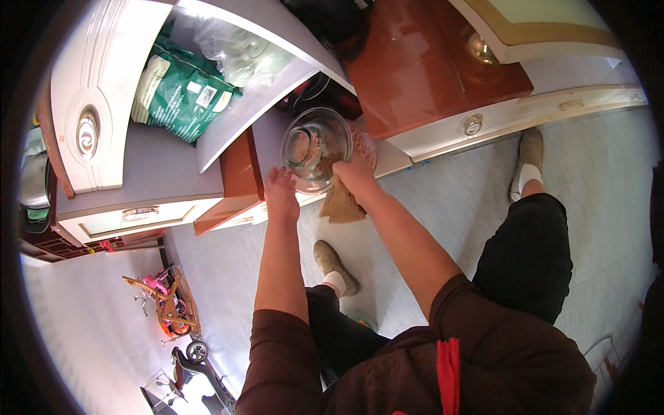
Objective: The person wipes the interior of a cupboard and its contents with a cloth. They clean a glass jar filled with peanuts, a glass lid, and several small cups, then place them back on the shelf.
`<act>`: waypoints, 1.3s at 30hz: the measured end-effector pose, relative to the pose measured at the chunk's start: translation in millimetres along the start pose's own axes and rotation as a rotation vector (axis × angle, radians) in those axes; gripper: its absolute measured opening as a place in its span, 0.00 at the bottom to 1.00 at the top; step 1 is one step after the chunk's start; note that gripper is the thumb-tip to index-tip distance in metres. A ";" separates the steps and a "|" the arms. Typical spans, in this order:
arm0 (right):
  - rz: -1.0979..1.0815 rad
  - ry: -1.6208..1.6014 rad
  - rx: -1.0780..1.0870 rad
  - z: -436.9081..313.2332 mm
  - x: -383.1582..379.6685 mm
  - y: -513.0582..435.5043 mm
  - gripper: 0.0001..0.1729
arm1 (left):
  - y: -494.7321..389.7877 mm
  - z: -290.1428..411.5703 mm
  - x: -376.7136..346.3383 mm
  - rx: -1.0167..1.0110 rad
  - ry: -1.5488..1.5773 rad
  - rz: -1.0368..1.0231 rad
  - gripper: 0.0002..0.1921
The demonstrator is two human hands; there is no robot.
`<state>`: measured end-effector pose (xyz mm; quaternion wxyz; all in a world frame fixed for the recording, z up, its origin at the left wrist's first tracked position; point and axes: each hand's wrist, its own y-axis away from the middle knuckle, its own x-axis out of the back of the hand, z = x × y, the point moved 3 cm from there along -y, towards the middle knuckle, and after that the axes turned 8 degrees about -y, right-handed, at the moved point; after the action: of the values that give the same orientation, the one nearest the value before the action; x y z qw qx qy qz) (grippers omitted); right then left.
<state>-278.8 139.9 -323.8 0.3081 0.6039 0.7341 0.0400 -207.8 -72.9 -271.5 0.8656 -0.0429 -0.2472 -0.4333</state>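
A clear glass bowl sits in front of me at the lower cabinet shelf, its round base ring showing. Below and around it is the edge of another clear, pinkish glass dish, partly covered by the bowl and my hand. My right hand grips a brown cloth, which hangs down over the shelf's front edge. That hand is against the bowl's near right side; whether it also holds the rim is hidden. My left hand is at the bowl's left side, fingers apart, nothing visible in it.
Left of the bowl, a green printed bag and a clear plastic bag lie in an open cabinet compartment. A white cabinet door stands at far left. Red-brown countertop extends right. A child's bike is on the floor.
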 end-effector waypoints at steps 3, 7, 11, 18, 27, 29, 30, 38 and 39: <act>0.007 -0.056 0.019 6.9 -13.8 -16.7 0.21 | 25.7 11.0 -10.1 0.075 0.148 -0.072 0.28; 0.005 -0.080 -0.080 15.4 -33.1 -33.5 0.22 | 46.8 20.4 -33.7 0.377 0.420 -0.275 0.17; 0.047 -0.152 0.076 15.5 -42.2 -32.6 0.23 | 37.2 18.8 -37.8 0.338 0.386 -0.268 0.14; -0.142 -0.097 -0.029 -0.5 -36.8 -28.3 0.23 | 24.8 9.9 -31.7 0.348 0.367 -0.251 0.18; -0.257 -0.744 -0.537 87.5 36.0 33.1 0.24 | 80.8 27.6 -47.2 0.410 -0.434 -0.332 0.38; -0.062 -0.843 -0.644 107.6 58.7 36.3 0.21 | 103.3 41.6 -51.8 0.081 -0.783 -0.358 0.37; 0.076 -0.833 -0.652 112.1 70.7 36.2 0.19 | 112.9 50.1 -51.2 -0.065 -0.869 -0.358 0.35; -0.007 -0.811 0.146 14.9 41.0 -7.2 0.17 | 110.3 91.6 -23.2 -0.426 -1.165 -0.299 0.31; 0.017 -0.679 0.187 4.7 31.3 -14.0 0.20 | 101.4 91.4 -21.8 -0.414 -1.211 -0.298 0.32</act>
<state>-291.1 163.2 -346.3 0.4778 0.6144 0.5851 -0.2280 -176.3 32.3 -187.5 0.4780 -0.4104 -0.6055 -0.4862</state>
